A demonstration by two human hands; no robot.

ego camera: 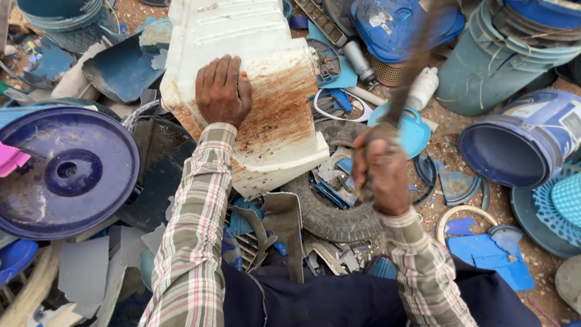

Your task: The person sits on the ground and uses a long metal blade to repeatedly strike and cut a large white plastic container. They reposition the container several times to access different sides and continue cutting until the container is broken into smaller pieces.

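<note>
white plastic casing (254, 79) is pinned flat under the left hand (223, 91), uncut; a blurred blade (411, 66) is clenched, raised, in the right hand (381, 172).

You are pressing your left hand (223, 91) flat, palm down, fingers together, while your right hand (381, 175) is gripping in a tight raised fist, both arms extended in plaid sleeves.

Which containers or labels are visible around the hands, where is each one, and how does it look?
Bucket: right side, lying on its side, blue with a white-and-blue label band.
Small bottle: upper middle, on the ground, white plastic.
Blue lid: top, flat, with a small pale label patch.
Stacked tubs: top right, teal-grey, round.
No signs or screens are in view.
</note>
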